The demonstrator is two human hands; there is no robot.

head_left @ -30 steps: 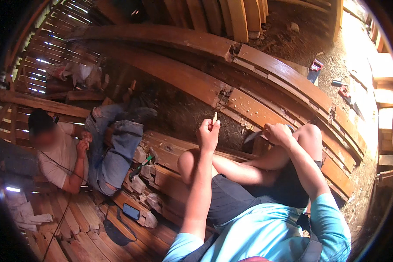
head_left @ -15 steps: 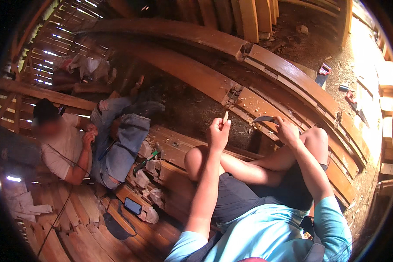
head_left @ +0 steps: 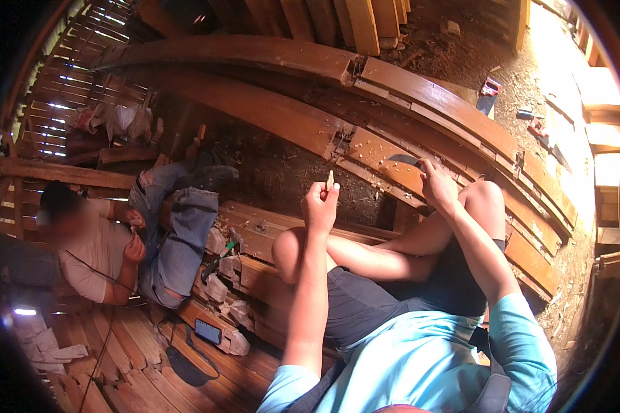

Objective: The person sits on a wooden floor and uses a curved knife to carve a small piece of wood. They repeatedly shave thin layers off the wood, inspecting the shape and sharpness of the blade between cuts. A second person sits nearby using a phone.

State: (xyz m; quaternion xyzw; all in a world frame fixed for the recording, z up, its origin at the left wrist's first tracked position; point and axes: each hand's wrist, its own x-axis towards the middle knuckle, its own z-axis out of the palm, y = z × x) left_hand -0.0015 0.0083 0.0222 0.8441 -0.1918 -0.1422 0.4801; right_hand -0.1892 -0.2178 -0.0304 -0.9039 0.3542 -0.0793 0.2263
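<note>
My left hand (head_left: 319, 209) is raised above my crossed legs, its fingers closed round a small pale wood stick (head_left: 331, 181). The pointed end of the stick sticks up past the thumb. My right hand (head_left: 438, 186) is over my other knee, closed on a knife (head_left: 404, 159). Its dark, curved blade points left toward the stick, with a gap between them. The knife's handle is mostly hidden in my fingers. Small pale shavings (head_left: 373, 153) lie on the brown wooden beam beyond my hands.
Long curved wooden beams (head_left: 269, 113) run across in front of me. At the left sits another person (head_left: 96, 241), hands together. A green-handled tool (head_left: 229, 249) and a phone (head_left: 208, 332) lie between us. Red-handled saws (head_left: 488, 96) rest on the ground at the right.
The view has shifted, so the surroundings sit further left and slightly higher. My right hand has turned the blade a little, and more of the stick shows above my left fingers.
</note>
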